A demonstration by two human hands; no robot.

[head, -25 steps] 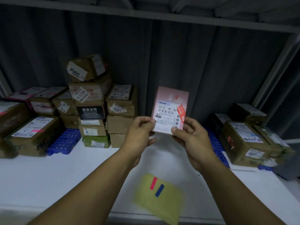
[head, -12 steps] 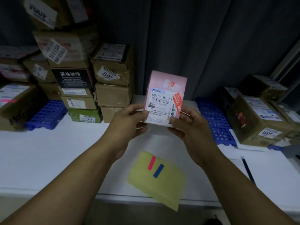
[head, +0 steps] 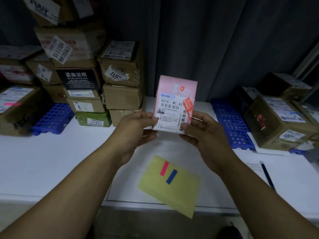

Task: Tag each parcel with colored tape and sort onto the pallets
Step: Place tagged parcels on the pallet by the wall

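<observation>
Pink parcel (head: 176, 102) held upright above the bench (head: 43, 163), centre frame, white label facing the camera w/ "501E- M1 A2" and barcodes; an orange sticker sits on its right edge. Left hand (head: 134, 131) pinches the lower-left corner, thumb on the label, fingers curled behind; right hand (head: 205, 135) pinches the lower-right corner the same way. Both forearms come in from 7 and 5 o'clock. Below the parcel at 6 o'clock, a yellow sheet (head: 174, 188) lies on the bench, overhanging the front edge, w/ a pink tape strip (head: 164, 168) and a blue tape strip (head: 171, 176) stuck side by side, apart. At 9–10 o'clock, a stack of brown boxes (head: 119, 83) plus a green box (head: 93, 119) at its base; a blue pallet (head: 53, 118) further left carries a large box w/ a pink tag. At 3 o'clock, another blue pallet (head: 231, 125) w/ more boxes (head: 276, 123). A pen (head: 267, 175) lies on paper at 4 o'clock. Dark curtain (head: 215, 49) behind.
</observation>
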